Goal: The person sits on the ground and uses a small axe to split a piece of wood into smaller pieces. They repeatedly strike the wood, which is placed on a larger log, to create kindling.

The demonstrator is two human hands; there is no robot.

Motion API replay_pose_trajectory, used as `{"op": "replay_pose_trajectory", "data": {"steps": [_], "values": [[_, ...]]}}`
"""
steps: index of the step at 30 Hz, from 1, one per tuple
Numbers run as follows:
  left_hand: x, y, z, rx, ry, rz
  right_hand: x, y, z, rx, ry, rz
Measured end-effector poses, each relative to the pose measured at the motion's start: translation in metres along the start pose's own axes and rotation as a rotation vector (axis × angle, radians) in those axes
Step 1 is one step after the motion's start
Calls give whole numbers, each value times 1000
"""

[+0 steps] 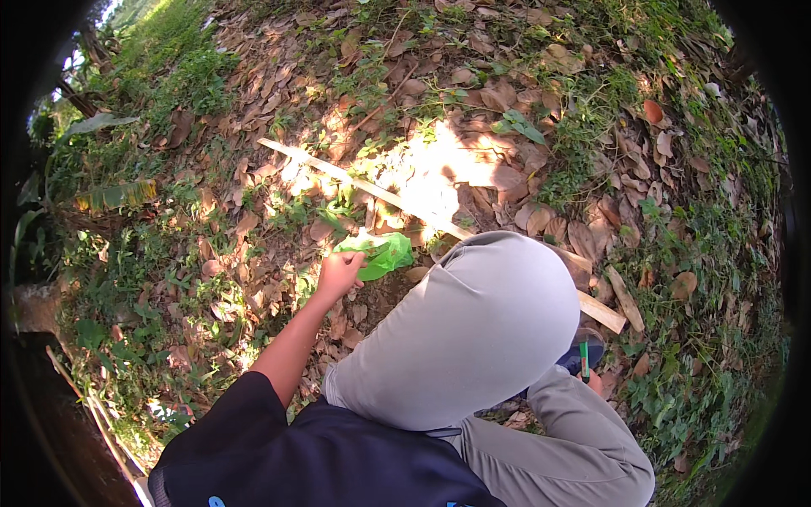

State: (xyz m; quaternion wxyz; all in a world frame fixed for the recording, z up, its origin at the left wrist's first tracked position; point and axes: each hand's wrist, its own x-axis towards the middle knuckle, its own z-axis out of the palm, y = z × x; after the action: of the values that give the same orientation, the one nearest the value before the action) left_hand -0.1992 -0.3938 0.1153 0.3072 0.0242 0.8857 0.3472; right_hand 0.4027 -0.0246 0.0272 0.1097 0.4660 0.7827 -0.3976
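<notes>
My left hand (338,272) reaches forward and grips the edge of a crumpled green plastic bag (385,252) lying on dry leaves. My raised knee in grey trousers (481,329) fills the middle of the view. Only a sliver of my right hand (596,384) shows behind the knee at the lower right. It is next to a thin green stick-like object (584,359), and I cannot tell whether the hand holds it. A dark blue shoe (591,351) is just above that hand.
A long pale wooden plank (355,179) lies diagonally on the ground from upper left to right of my knee. Brown fallen leaves (498,93) and low green weeds (160,253) cover the soil. A sunlit patch (431,165) lies beyond the bag.
</notes>
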Motion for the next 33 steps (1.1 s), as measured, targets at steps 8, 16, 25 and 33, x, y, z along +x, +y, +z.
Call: {"op": "replay_pose_trajectory", "data": {"steps": [8, 16, 25, 33], "values": [[47, 55, 2, -223, 144, 446, 11, -53, -38, 103, 208, -27], [63, 278, 160, 221, -578, 774, 37, -77, -88, -125, 407, -157], [74, 214, 304, 667, -709, 1056, 70, -61, -71, -362, 453, -398], [70, 191, 320, 601, -695, 1161, 115, -59, -63, -594, 437, -554]]}}
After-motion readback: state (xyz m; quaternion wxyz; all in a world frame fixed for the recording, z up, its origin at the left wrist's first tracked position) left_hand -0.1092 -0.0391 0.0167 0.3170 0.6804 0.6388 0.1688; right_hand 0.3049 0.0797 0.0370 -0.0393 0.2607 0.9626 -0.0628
